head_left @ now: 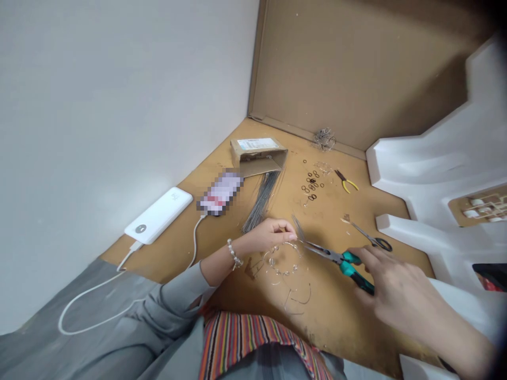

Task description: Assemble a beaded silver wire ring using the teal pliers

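My left hand (277, 233) is closed in a pinch at the top of a thin wire ring (285, 273) with small shiny loops or beads along it. My right hand (390, 279) is wrapped round the long-nose pliers (348, 263) with teal and black handles. Their jaws point left, with the tips close by my left fingertips. Whether the jaws grip the wire is too small to tell. A few thin wire pieces (299, 302) lie on the table below the ring. Just beyond my left hand is a bundle of straight grey wires (259, 203).
The wire bundle comes out of an open cardboard box (261, 168). Dark rings (312, 182), a wire tangle (325, 139), yellow-handled pliers (346, 181) and scissors (372, 238) lie farther back. A phone (222, 192) and white power bank (159, 215) are leftward; white foam (415, 179) stands right.
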The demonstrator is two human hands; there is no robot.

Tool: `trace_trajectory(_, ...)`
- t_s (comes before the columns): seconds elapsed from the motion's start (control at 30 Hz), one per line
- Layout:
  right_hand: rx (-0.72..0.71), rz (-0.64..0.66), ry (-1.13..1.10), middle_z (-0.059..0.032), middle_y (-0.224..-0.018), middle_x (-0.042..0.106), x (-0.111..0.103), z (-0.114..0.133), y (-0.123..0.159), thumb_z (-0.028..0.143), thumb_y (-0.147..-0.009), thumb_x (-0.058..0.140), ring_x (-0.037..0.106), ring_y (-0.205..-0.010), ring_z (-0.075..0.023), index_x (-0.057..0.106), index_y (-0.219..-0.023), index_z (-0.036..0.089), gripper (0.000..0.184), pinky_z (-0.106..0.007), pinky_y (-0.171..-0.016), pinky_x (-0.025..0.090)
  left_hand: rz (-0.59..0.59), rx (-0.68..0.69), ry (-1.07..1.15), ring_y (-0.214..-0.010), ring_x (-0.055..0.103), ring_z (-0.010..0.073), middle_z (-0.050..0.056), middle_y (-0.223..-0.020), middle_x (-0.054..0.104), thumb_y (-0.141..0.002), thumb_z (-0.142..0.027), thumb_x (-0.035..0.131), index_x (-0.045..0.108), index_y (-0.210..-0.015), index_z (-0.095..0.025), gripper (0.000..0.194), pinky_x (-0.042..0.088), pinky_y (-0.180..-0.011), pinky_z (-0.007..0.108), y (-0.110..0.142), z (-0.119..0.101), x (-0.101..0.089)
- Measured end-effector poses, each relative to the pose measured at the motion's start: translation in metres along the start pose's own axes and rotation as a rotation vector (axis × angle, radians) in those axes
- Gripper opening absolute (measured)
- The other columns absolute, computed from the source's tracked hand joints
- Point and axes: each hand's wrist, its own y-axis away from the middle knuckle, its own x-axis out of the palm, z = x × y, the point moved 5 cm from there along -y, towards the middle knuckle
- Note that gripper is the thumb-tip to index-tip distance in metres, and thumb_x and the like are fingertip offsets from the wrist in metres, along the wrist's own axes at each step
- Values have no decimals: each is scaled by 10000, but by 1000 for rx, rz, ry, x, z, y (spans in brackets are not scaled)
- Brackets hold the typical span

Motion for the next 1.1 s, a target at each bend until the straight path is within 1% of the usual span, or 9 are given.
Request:
trace_trajectory(0.13, 228, -16, -404, 15, -638, 589, 12, 0, -18, 280, -747, 528, 545, -522, -148, 520, -852, 217, 123, -270, -517, 405, 61, 11, 4, -664, 495, 87, -6, -725, 585, -810, -334, 597, 601, -771, -131, 206, 397, -656, 223, 1, -2, 4)
trace_trajectory(0.27, 232, -41, -901, -22, -844, 651, 37, 30, -45, 365, -753, 589, 596, -707, -152, 524, -875, 207, 210, -276, -649, 466, 109, 23, 39, -682, 512, 90, -6, -726, 591, -804, -329, 615, 608, -769, -125, 208, 402, -686, 229, 1, -2, 8)
trace_trajectory(0.3, 225, -31, -963, -21, -856, 650, 44, 38, -51, 365, -739, 610, 594, -729, -154, 530, -872, 203, 224, -279, -669, 467, 114, 14, 55, -687, 515, 91, -5, -729, 594, -803, -330, 620, 609, -772, -124, 209, 402, -687, 228, 1, -1, 8)
trace_trajectory(0.4, 256, -43, -1050, 29, -659, 560, 60, 52, -62, 351, -711, 624, 507, -599, -127, 515, -757, 201, 191, -257, -571, 418, 103, 1, 112, -714, 528, 97, 3, -752, 612, -785, -327, 650, 606, -769, -121, 212, 405, -687, 224, 0, -1, 9)
trace_trajectory(0.53, 319, -134, -1232, 39, -601, 509, 69, 53, -66, 380, -715, 635, 460, -551, -121, 510, -746, 202, 220, -256, -540, 394, 36, -23, 192, -683, 524, 84, -3, -774, 611, -770, -319, 673, 594, -824, -127, 214, 406, -660, 220, 1, -4, 5)
trace_trajectory(0.63, 387, -219, -1313, 25, -619, 531, 70, 45, -65, 418, -704, 665, 488, -572, -133, 517, -760, 198, 271, -272, -570, 419, -24, -38, 218, -668, 518, 80, 3, -814, 610, -764, -318, 680, 591, -929, -140, 259, 408, -644, 226, 2, -6, 0)
trace_trajectory(0.77, 468, -313, -1379, 14, -662, 540, 71, 33, -61, 449, -688, 689, 507, -604, -144, 508, -781, 198, 323, -278, -565, 431, -70, 42, 233, -836, 564, 111, 54, -967, 623, -730, -292, 713, 583, -990, -144, 326, 435, -778, 265, 1, -6, -2)
trace_trajectory(0.93, 469, -347, -1365, 20, -673, 535, 72, 31, -58, 428, -711, 676, 502, -600, -139, 504, -799, 204, 296, -280, -564, 439, -8, -25, 228, -627, 535, 90, -12, -685, 568, -792, -385, 631, 558, -877, -134, 275, 420, -644, 243, -1, 4, 4)
trace_trajectory(1.1, 428, -347, -1214, 14, -663, 553, 68, 34, -56, 374, -737, 628, 505, -586, -135, 518, -783, 204, 209, -278, -574, 441, -66, -36, 114, -569, 444, 60, -42, -659, 491, -807, -411, 594, 580, -850, -138, 276, 342, -550, 194, 0, 5, -1)
